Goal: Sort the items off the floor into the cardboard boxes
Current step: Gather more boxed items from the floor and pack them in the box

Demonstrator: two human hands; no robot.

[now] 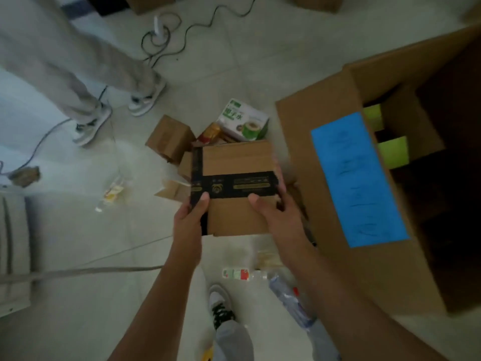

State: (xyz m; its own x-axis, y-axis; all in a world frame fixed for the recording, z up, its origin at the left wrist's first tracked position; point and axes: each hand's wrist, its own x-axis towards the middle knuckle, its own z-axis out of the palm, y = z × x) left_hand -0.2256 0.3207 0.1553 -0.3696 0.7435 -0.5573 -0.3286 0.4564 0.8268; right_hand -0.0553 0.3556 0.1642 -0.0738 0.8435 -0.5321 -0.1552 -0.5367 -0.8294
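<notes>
Both hands are on one small parcel (234, 162), a brown cardboard one crossed with black tape, held up over the tiled floor (78, 243) just to the left of the big open cardboard box (299, 142); the left hand (191, 217) grips its near left corner, thumb laid on top over the tape and fingers curled underneath; the right hand (273, 212) grips the near right side the same way, thumb on top and fingers wrapped round the edge. The big box has a blue label (359, 178) stuck on its near flap, the writing too blurred to read, and something yellow-green (391, 152) shows inside it, though the rest of the inside is too dark to make out. On the floor beyond the parcel lie a smaller brown box (169, 138), a green and white carton (244, 119) and a red and yellow packet (212, 131) close together; a clear bottle with a yellow label (112, 194) lies apart to the left; nearer the holder's shoe (221, 300) there is a bottle with a red and green label (238, 273) and some bluish plastic (289, 295). Another person (78, 69) in pale grey trousers and trainers stands at the far left, with cables (166, 40) trailing over the tiles beside them.
</notes>
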